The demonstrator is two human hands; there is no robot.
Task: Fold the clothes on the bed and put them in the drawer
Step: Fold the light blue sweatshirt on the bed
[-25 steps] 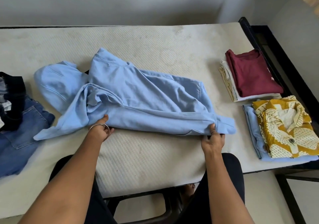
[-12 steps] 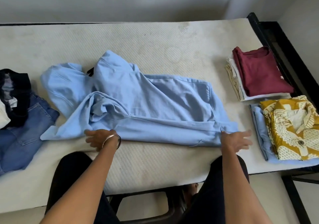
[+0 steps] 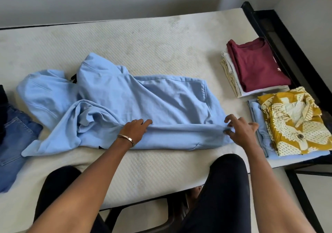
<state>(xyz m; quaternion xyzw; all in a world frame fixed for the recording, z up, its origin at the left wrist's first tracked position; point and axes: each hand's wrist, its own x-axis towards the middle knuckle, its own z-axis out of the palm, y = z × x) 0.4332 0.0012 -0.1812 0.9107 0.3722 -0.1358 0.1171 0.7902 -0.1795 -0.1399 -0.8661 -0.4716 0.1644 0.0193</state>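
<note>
A hoodie (image 3: 143,107) was spread half-folded across the bed (image 3: 143,40).

The bed was seen with the blue hoodie laid mid-mattress, hood to the left. Jeans (image 3: 16,137) were piled at the left edge; a maroon-topped stack (image 3: 255,65) and a yellow-topped stack (image 3: 294,125) were set at the right. The left hand (image 3: 134,130) was laid on the folded sleeve, fingers fairly straight. The hem corner was pinched by the right hand (image 3: 240,130), its other fingers spread.

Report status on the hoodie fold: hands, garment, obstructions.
Left hand flat on light blue hoodie, right hand pinching its hem end. Hoodie half folded, hood and sleeve loose. Folded stacks right, jeans left, both apart.
</note>
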